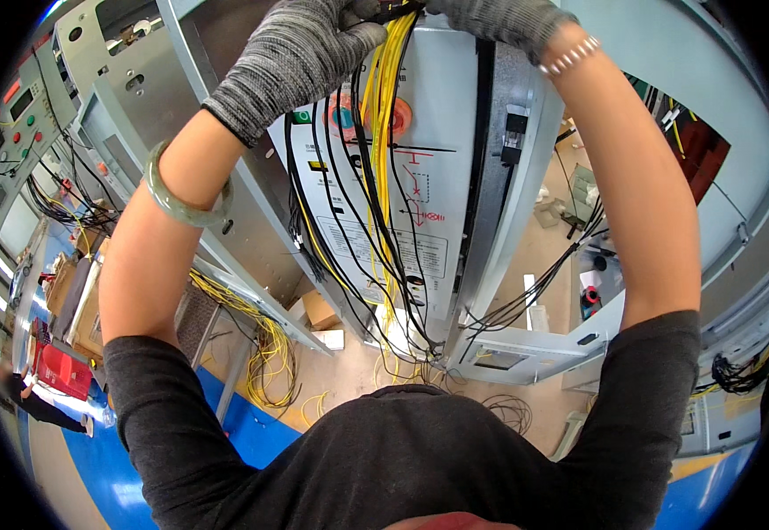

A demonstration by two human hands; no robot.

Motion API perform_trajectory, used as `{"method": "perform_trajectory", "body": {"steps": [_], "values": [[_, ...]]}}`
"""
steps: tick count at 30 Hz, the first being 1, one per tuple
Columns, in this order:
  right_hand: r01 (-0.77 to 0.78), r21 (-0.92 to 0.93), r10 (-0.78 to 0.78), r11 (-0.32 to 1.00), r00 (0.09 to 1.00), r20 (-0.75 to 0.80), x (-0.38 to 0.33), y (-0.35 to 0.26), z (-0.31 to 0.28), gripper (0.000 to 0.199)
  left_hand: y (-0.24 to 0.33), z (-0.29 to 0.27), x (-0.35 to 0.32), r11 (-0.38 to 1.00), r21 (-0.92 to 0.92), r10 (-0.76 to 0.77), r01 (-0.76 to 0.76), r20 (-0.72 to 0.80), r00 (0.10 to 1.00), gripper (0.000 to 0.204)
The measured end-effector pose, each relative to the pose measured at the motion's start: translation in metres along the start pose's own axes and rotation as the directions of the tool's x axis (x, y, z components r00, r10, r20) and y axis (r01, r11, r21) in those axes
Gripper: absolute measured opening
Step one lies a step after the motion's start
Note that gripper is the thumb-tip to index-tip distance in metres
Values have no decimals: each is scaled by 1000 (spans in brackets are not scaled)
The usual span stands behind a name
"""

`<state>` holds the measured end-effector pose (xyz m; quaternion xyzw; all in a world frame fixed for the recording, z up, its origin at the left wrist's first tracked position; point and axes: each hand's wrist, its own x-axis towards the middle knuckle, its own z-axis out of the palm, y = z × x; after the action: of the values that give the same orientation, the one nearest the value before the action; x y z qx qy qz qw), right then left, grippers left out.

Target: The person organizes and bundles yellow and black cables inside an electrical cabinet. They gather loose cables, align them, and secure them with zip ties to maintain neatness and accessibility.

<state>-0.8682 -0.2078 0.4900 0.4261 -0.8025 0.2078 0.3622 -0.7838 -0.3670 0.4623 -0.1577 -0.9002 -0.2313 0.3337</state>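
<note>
Both my arms are raised, and grey knit gloves cover my hands at the top edge. My left hand (309, 62) is closed, its thumb and fingers against the upper end of a bundle of yellow and black wires (384, 97). From the other side my right hand (499, 22) reaches to the same spot with bent fingers. The frame edge cuts off its fingertips, so what they grip is hidden. Below my hands the wires hang loosely down the front of a pale grey cabinet panel (442, 124), which bears red line symbols and an orange-red round part behind the wires.
Metal cabinet frames (513, 203) stand on both sides. Coiled yellow wires (270, 358) hang at lower left, and black cables (535, 296) cross at right. A cardboard box (318, 311) lies on the floor. Far left, another person (44, 402) is near a red bin (64, 371).
</note>
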Motion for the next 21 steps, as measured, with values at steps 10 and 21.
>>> {"method": "perform_trajectory", "body": {"steps": [10, 21], "values": [[-158, 157, 170, 975, 983, -66, -29, -11, -2, 22, 9, 6, 21, 987, -92, -130, 134, 48, 990, 18], [-416, 362, 401, 834, 908, 119, -40, -38, -11, 27, -4, -1, 20, 920, -319, -176, 228, 184, 967, 21]]}}
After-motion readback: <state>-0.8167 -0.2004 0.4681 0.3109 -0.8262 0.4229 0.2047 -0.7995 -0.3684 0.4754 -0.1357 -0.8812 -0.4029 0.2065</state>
